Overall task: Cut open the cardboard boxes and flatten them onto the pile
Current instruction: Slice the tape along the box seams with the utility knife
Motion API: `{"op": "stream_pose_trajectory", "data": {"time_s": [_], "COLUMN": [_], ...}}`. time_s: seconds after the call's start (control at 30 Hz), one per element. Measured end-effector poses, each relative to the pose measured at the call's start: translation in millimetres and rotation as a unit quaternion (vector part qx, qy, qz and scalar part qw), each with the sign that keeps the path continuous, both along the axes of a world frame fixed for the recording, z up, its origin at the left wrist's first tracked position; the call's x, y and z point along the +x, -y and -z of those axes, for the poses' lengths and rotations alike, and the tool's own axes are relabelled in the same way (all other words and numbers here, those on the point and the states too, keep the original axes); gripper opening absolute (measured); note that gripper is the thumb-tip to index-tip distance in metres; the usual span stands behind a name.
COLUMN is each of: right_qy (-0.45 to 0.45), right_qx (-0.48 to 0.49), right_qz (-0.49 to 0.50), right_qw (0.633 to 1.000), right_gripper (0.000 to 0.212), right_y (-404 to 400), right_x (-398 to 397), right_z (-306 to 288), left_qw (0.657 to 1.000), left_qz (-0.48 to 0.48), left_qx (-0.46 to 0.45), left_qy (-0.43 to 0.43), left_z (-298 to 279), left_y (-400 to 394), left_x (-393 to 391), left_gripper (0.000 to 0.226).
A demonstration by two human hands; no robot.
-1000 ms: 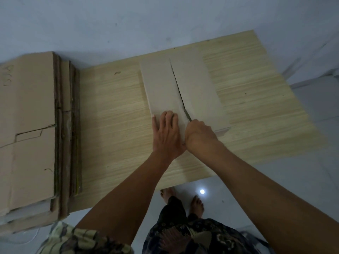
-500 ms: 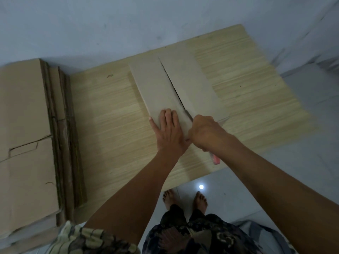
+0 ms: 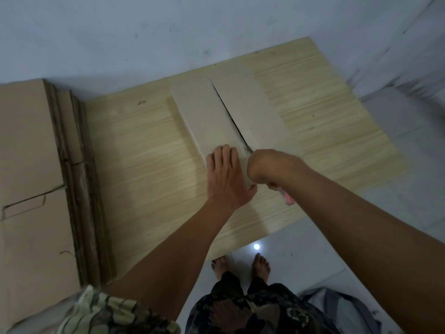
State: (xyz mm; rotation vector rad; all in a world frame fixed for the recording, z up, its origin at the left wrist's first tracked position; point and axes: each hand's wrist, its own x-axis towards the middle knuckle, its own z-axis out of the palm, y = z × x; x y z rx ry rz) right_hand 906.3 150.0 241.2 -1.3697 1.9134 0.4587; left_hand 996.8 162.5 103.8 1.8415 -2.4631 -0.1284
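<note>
Bare counter (image 3: 154, 165) centre-left and right of box (image 3: 209, 112): free passage. Flattened pile (image 3: 31, 165) blocks left edge. Wall (image 3: 168, 32) closes upper frame.

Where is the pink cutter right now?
In the head view, the pink cutter is gripped in the right hand, at the near end of the box, beside the left hand.

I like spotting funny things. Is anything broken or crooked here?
Nothing is broken by accident. The box has a dark slit along its top seam where the right hand runs a pink-handled cutter, and it lies askew on the table.
</note>
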Motion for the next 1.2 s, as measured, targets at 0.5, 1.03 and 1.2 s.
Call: {"op": "stream_pose_trajectory", "data": {"time_s": [0.5, 1.03, 1.2], "right_qy": [-0.051, -0.019, -0.025], "right_qx": [0.064, -0.049, -0.071], "right_qz": [-0.045, 0.04, 0.023], "right_qw": [0.996, 0.998, 0.997], "right_gripper": [0.035, 0.025, 0.032], "right_y": [-5.4, -31.1, -46.0], "right_x": [-10.3, -1.7, -3.6], "right_z": [3.2, 16.1, 15.1], "left_qw": [1.0, 0.998, 0.999], "left_qz": [-0.004, -0.014, -0.015], "left_qx": [0.007, 0.036, 0.036], "left_qy": [-0.026, -0.039, -0.008], "left_z": [1.5, -6.3, -0.8], "left_y": [2.3, 6.7, 6.3], "left_x": [0.0, -5.0, -5.9], "left_gripper": [0.103, 0.102, 0.1]}}
